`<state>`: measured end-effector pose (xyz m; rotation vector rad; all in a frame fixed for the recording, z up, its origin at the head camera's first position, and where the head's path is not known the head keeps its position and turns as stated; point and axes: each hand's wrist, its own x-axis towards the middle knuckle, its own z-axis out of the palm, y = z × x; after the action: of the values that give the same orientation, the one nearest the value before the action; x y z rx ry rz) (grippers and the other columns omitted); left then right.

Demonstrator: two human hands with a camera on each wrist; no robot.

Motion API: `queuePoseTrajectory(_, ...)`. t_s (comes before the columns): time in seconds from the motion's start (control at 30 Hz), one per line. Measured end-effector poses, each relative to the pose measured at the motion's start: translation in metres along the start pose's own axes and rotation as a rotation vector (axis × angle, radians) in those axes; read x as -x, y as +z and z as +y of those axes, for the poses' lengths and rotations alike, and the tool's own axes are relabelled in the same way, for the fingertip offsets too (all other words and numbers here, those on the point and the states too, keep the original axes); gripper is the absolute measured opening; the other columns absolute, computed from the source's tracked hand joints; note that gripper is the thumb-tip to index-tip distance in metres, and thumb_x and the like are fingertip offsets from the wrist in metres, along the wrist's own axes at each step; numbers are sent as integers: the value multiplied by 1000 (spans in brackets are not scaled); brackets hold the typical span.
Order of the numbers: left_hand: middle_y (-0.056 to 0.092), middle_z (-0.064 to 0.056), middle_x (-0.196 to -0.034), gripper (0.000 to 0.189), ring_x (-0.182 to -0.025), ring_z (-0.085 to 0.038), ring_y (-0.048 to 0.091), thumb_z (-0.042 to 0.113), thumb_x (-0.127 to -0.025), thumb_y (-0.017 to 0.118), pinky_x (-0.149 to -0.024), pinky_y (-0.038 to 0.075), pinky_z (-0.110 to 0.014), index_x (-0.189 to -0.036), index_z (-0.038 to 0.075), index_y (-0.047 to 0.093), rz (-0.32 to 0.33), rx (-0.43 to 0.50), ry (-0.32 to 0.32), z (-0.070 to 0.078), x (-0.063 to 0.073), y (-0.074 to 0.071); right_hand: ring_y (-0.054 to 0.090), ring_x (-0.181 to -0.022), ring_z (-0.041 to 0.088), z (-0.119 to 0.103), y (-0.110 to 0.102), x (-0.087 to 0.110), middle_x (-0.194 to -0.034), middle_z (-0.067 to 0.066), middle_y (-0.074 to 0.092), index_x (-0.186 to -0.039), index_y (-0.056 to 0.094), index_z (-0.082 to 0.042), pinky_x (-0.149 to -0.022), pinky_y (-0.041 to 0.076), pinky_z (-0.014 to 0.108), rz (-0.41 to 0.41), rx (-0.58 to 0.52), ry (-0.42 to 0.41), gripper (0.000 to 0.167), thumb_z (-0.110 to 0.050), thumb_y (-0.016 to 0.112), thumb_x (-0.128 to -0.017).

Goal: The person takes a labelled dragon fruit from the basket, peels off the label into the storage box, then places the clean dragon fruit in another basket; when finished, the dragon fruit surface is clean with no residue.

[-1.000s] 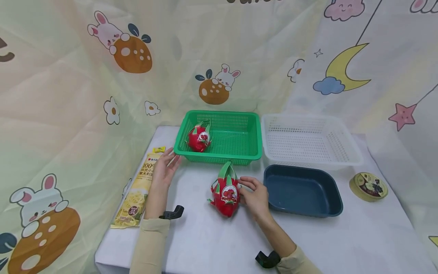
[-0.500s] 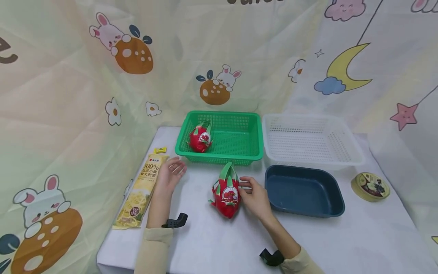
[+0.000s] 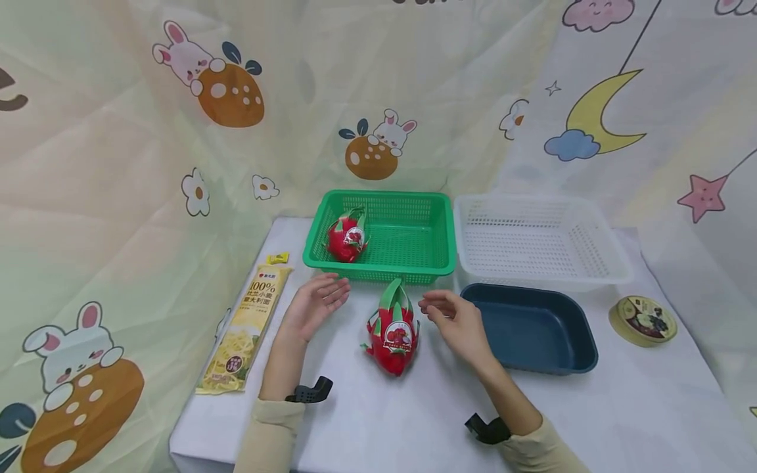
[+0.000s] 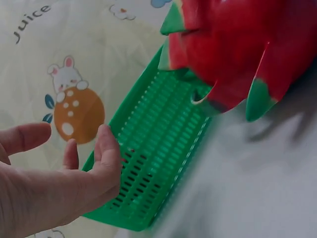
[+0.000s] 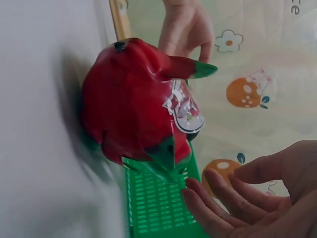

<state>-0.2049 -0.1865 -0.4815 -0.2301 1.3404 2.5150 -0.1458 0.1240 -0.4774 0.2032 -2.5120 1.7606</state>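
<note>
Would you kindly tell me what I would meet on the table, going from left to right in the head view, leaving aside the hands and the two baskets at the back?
Yellow pasta packet, labelled red dragon fruit lying outside the baskets, dark blue tray, round gold tin.

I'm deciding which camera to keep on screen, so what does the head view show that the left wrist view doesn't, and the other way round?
Only the head view shows the right hand, white basket, dark blue tub, round tin and yellow packet.

Only the left wrist view shows the whole word Juice on the backdrop; the head view catches just a fragment at its top edge.

Both share the left hand, green basket and dragon fruit in front of it.
</note>
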Motion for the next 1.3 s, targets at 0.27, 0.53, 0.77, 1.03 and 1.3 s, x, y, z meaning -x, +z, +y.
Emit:
queuePoseTrajectory(0.27, 45, -34, -153, 47, -142, -48, 46, 9, -109, 48, -117, 41, -52, -151, -8, 37, -126, -145, -27, -13, -3, 18, 76, -99, 31, 1, -2, -2, -108, 16, 78, -123, 69, 0, -81, 64, 36, -128, -114, 6, 24, 1, 66, -100)
queuePoseTrajectory(0.53, 48, -32, -152, 51, -141, -48, 48, 10, -109, 49, -119, 38, -53, -154, -7, 34, -198, -233, -45, -22, -8, 26, 78, -95, 30, -2, 0, -3, -104, 12, 79, -122, 71, 0, -84, 63, 46, -194, -64, 28, 23, -5, 70, -99)
queuePoseTrajectory(0.77, 49, -30, -152, 49, -138, -43, 53, 13, -109, 50, -118, 41, -50, -153, -6, 36, -206, -280, -52, -31, -9, 29, 78, -92, 23, -2, -1, -2, -101, 2, 80, -118, 76, -10, -79, 62, 28, -249, 7, 9, 21, -14, 75, -97)
queuePoseTrajectory(1.03, 56, -27, -146, 41, -130, -39, 61, 11, -107, 56, -114, 45, -50, -144, -3, 49, -157, -335, -39, -42, -11, 33, 77, -86, 24, -1, 1, 1, -94, 2, 80, -115, 77, -11, -73, 61, 29, -235, 47, -12, 20, -16, 77, -96)
queuePoseTrajectory(1.3, 65, -23, -136, 42, -117, -27, 69, 7, -102, 61, -100, 57, -37, -142, -3, 53, -142, -411, -15, -48, -14, 32, 77, -83, 25, -1, 2, 1, -92, 4, 80, -113, 77, -8, -73, 63, 31, -228, 25, -16, 19, -14, 77, -95)
